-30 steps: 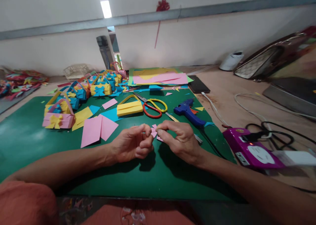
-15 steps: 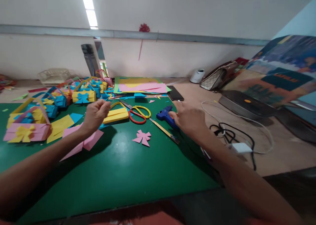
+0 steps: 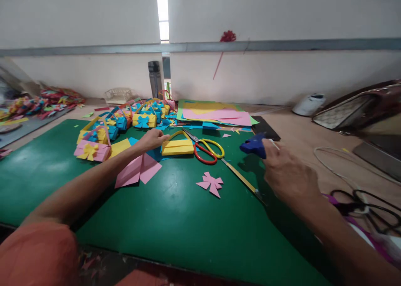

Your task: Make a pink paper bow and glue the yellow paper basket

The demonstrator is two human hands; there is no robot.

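My left hand (image 3: 153, 139) reaches over the paper pieces, its closed fingertips at the left end of a small yellow paper basket (image 3: 178, 147) with a strip handle. My right hand (image 3: 290, 171) is wrapped round a blue glue gun (image 3: 254, 145), held above the mat with its nozzle pointing left. A pink paper bow (image 3: 211, 183) lies flat on the green mat (image 3: 175, 223) between the hands. Scissors (image 3: 208, 149) with one red and one yellow loop rest right of the basket. Beneath my left forearm are folded pink paper pieces (image 3: 139, 169).
Finished paper baskets (image 3: 94, 149) crowd the back left. Coloured sheets (image 3: 216, 112) are stacked behind the scissors. A craft knife (image 3: 241, 176) lies diagonally near my right hand. Black cables (image 3: 369, 206), a bag (image 3: 354, 108) and a dark phone-like slab (image 3: 266, 128) occupy the right side.
My right hand has lifted the glue gun off the mat. My left hand has moved from a raised fist to the yellow basket's end. The view has turned left.
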